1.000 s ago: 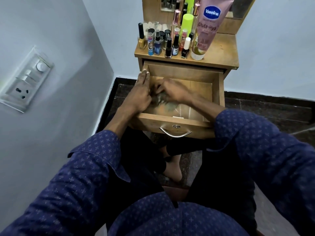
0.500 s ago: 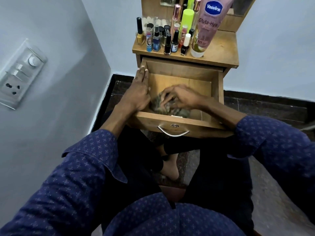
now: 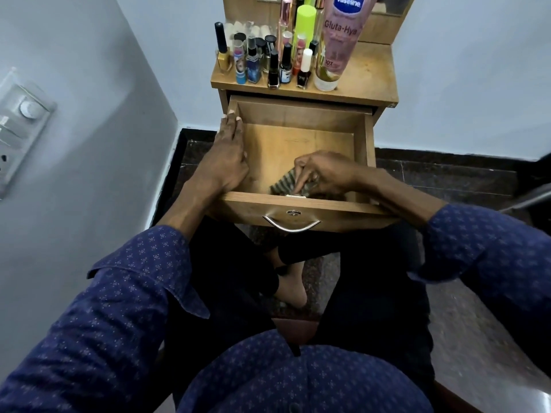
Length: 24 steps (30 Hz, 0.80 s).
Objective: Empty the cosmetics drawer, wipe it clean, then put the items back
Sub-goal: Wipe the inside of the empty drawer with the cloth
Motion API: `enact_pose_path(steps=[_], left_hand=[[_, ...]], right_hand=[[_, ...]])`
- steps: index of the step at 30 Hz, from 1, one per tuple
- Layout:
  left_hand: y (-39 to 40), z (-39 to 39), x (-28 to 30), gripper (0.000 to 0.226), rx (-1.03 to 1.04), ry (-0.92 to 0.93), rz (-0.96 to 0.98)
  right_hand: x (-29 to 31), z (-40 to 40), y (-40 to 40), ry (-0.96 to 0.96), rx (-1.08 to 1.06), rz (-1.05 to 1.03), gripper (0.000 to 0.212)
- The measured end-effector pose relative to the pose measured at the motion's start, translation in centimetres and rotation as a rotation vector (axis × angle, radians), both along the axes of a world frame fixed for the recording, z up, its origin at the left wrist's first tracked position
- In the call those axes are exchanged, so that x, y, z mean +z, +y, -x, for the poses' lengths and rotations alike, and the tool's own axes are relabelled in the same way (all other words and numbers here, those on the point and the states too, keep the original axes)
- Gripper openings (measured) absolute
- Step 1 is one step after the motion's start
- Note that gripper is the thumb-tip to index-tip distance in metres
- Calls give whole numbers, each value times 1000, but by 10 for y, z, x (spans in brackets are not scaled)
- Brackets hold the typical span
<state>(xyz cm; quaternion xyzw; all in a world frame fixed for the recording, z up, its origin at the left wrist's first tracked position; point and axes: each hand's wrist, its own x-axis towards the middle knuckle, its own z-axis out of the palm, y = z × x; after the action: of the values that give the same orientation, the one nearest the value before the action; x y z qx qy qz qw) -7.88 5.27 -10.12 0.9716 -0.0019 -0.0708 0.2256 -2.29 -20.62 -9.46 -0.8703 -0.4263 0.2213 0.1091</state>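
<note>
The wooden drawer (image 3: 301, 120) is pulled out of the small dresser, and its bare floor shows. My right hand (image 3: 325, 172) holds a striped grey cloth (image 3: 284, 184) with curled fingers, low against the inside of the drawer's front wall. My left hand (image 3: 228, 156) lies along the drawer's left wall with straight fingers, the fingertips near the back corner. Several cosmetics stand on the dresser top (image 3: 369, 81): nail polish bottles (image 3: 272, 71), small spray bottles (image 3: 252, 65), a lime-green bottle (image 3: 305, 23) and a large pink Vaseline tube (image 3: 338, 40).
A grey wall with a switch panel (image 3: 21, 126) rises close on the left. The drawer's metal handle (image 3: 292, 226) faces me above my crossed legs. Dark stone floor (image 3: 447, 180) lies to the right of the dresser, a mirror frame (image 3: 378, 28) behind the bottles.
My right hand has dragged the cloth from the drawer's middle towards the front wall and to the right. The left hand has stayed on the left wall.
</note>
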Motion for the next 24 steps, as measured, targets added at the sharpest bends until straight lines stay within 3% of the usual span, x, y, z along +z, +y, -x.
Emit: enact_pose_path(steps=[5,9,15,19,24], left_hand=[[0,0,1,73,7,-32,-11],[1,0,3,72,15,-23,-6],[-1,0,4,78,6,-9,-14],[2,-1,3,78,-9,8,-16],[4,0,2,76,4,3,-22]], right_hand=[[9,-46,-17,-297,-283,20,27],[-11,-37,19,-449,-446,-61,21],[-20,-1,66,-250,-66,-99,32],[-19,-22,39,-445,-387,-54,33],[-7,-25,6,-582,-311,100,41]])
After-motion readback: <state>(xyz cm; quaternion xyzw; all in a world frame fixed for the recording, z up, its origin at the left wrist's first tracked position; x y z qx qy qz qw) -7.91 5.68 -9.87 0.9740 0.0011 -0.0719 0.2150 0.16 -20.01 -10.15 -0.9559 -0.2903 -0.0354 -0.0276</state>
